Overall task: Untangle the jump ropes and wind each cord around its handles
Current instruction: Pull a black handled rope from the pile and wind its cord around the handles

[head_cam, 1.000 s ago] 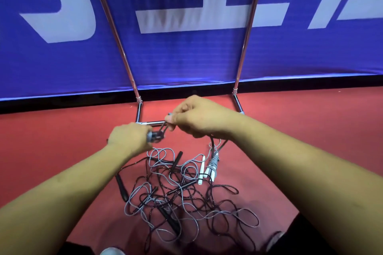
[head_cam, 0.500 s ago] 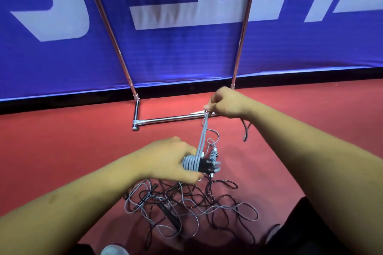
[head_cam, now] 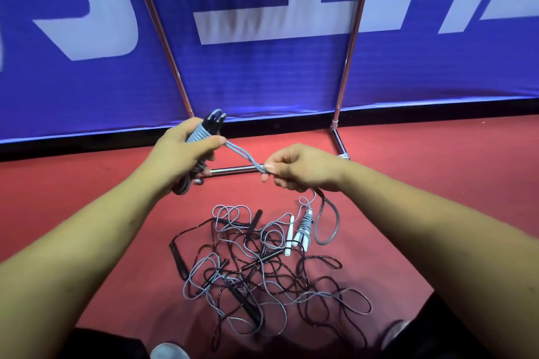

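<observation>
My left hand [head_cam: 182,154] grips a pair of black handles [head_cam: 213,125] with grey cord wound round them in several turns. From that bundle a doubled grey cord [head_cam: 243,156] runs down and right to my right hand [head_cam: 294,167], which pinches it; the cord's loop [head_cam: 328,224] hangs below that hand. On the red floor beneath lies a tangle of black and grey cords [head_cam: 271,277] with several black handles [head_cam: 178,259] and a white-handled rope [head_cam: 303,227] partly wound with grey cord.
A blue banner [head_cam: 262,73] on a chrome frame stands behind, its foot bar [head_cam: 233,171] lying on the red floor [head_cam: 73,189] just beyond my hands. My shoes [head_cam: 169,351] show at the bottom edge.
My left hand has lifted the wound bundle up and to the left. My right hand has dropped lower and to the right, still pinching the grey cord.
</observation>
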`<move>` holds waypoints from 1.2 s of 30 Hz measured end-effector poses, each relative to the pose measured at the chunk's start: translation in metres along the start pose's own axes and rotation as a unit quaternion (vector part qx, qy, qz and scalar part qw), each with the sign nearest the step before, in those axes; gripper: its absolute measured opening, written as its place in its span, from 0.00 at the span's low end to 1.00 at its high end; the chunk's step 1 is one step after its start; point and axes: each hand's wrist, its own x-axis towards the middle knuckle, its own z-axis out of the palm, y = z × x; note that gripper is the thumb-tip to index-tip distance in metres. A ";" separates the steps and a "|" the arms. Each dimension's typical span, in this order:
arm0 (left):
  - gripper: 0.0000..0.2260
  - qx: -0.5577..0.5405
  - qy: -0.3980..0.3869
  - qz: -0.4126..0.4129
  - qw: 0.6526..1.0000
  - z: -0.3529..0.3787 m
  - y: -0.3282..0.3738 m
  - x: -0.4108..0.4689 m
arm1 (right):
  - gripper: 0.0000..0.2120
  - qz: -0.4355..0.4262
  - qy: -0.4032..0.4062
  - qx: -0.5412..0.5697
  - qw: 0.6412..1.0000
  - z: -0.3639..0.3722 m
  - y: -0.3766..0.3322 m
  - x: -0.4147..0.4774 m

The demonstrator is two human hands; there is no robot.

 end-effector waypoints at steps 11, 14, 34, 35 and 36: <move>0.12 0.532 0.005 0.079 0.843 -0.003 -0.022 0.004 | 0.13 -0.015 -0.010 -0.140 0.990 0.033 -0.047 -0.014; 0.14 0.586 -0.073 0.090 0.802 0.017 -0.019 -0.005 | 0.12 -0.056 -0.005 -0.217 0.975 0.035 -0.055 -0.017; 0.24 0.031 -0.184 0.078 0.979 0.037 0.017 -0.035 | 0.10 -0.058 0.076 -0.102 0.990 -0.019 -0.015 -0.009; 0.23 0.015 -0.168 0.077 0.983 0.035 0.018 -0.033 | 0.11 -0.049 0.060 -0.085 0.993 -0.015 -0.014 -0.008; 0.18 0.005 -0.146 0.077 0.986 0.032 0.018 -0.031 | 0.12 -0.042 0.044 -0.075 0.995 -0.012 -0.014 -0.008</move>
